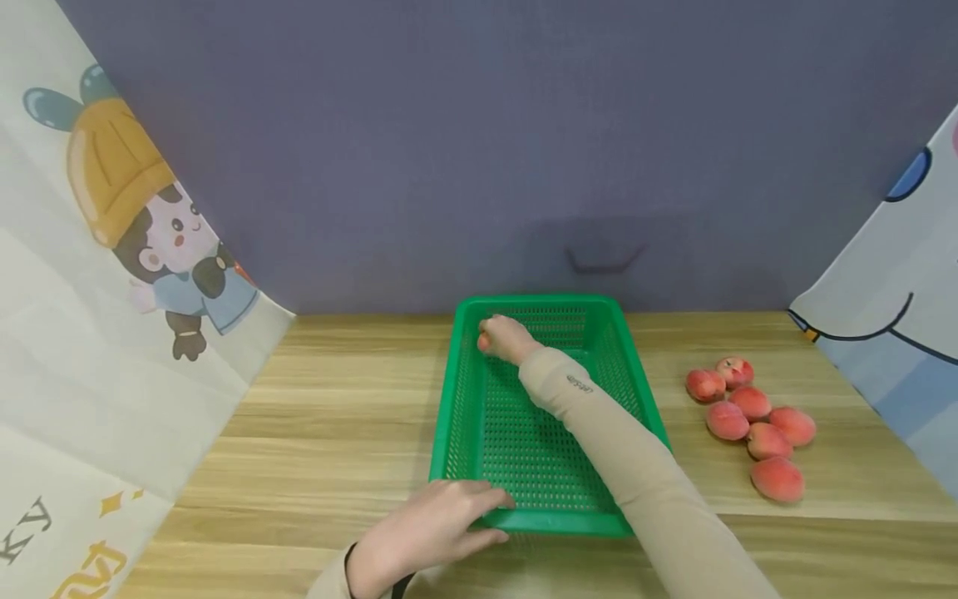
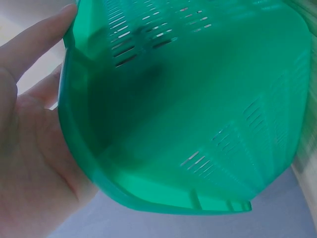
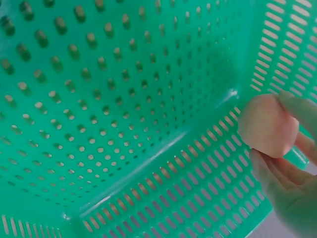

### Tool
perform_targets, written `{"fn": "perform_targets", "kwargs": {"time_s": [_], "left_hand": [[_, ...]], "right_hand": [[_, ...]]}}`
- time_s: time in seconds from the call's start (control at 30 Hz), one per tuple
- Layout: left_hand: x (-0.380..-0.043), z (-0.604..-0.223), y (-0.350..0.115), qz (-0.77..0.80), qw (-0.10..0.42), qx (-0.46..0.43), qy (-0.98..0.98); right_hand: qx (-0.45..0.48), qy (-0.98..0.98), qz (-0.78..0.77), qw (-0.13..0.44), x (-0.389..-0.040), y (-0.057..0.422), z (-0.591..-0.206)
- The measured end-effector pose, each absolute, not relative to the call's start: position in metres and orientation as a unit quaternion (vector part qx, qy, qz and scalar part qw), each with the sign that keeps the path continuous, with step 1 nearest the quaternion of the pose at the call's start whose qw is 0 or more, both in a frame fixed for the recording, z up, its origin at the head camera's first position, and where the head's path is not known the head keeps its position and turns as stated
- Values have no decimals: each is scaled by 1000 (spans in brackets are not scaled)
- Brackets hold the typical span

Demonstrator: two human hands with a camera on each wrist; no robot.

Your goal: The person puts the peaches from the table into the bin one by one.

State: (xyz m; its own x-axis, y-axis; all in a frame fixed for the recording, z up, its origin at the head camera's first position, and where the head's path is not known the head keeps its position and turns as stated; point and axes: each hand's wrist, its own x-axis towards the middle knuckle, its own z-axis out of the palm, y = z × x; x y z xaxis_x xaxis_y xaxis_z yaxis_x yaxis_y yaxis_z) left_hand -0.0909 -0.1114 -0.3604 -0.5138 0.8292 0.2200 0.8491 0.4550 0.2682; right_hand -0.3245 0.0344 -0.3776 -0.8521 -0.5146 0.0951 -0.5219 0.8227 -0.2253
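Note:
A green perforated plastic basket (image 1: 554, 522) stands on the wooden table, its long sides running away from me. My left hand (image 1: 430, 528) grips its near rim at the left corner, fingers over the edge and thumb on the outer side. My right hand (image 1: 509, 339) reaches over the basket into its far left corner. Between thumb and fingertips it pinches a pale pinkish peach (image 3: 267, 126), held close to the perforated walls in the right wrist view. No other fruit shows inside the basket.
Several red peaches (image 1: 751, 403) lie in a loose group on the table to the right of the basket. A grey-purple panel (image 1: 419, 166) rises behind the table. Printed cloths with cartoon figures (image 1: 172, 241) hang at both sides.

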Motion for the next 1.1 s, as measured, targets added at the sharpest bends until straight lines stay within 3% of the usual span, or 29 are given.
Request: {"fn": "perform_targets", "kwargs": {"time_s": [0.37,1.1], "left_hand": [[-91,-361,-111,-180,37,-498,-848],[-90,-361,-110,-185,33,-494,-849]], "right_hand": [[265,-958,106,38,-321,33,-395],[271,-960,69,22,-317,30,-400]]}}
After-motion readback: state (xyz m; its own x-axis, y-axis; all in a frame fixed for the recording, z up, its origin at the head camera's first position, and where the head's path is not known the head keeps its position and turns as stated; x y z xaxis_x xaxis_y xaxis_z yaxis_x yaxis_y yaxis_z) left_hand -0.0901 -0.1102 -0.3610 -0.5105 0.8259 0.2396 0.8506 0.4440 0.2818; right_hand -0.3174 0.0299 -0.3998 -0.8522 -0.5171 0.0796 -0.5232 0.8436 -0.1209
